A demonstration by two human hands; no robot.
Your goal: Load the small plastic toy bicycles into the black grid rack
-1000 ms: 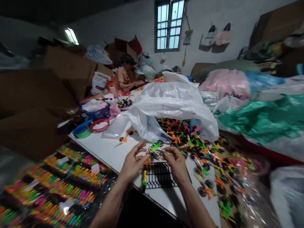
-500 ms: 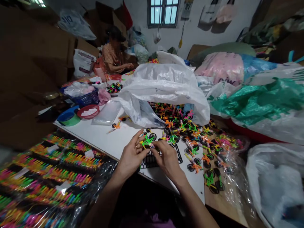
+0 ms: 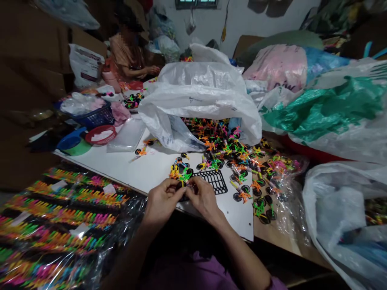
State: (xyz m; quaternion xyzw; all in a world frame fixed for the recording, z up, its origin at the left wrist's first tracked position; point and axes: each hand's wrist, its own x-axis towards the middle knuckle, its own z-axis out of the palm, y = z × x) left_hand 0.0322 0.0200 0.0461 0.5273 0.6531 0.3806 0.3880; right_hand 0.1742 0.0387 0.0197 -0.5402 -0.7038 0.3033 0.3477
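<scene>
First, the left hand (image 3: 161,201) and the right hand (image 3: 204,197) were closed in a narrow pinch, fingertips nearly meeting, around a miniature plastic toy bicycle (image 3: 182,177) with a neon yellow and green frame and black spoked wheels. The exact contact points were hidden by the fingers. The toy sat above the near edge of a white table top (image 3: 211,217), just left of a flat black plastic lattice (image 3: 211,180) lying on the table.

Further toy bicycles (image 3: 179,163) stood close beyond the hands. A loose heap of neon toy bicycles (image 3: 217,147) spread from beneath a crumpled white plastic bag (image 3: 196,84) toward the right. A clear cellophane bag (image 3: 290,197) lay at the right, holding more of them.

At near left, a glossy clear plastic bag (image 3: 60,213) held tightly packed rows of multicoloured plastic pieces. At left on the table were a smooth clear plastic sleeve (image 3: 127,135), a round red perforated basket (image 3: 100,134), and a blue woven-pattern plastic basket (image 3: 96,117). At far left, a co-worker (image 3: 127,52) sat working with both hands (image 3: 151,70) over the table. Soft, bulging teal (image 3: 320,106) and pink (image 3: 275,66) sacks were piled at right.
</scene>
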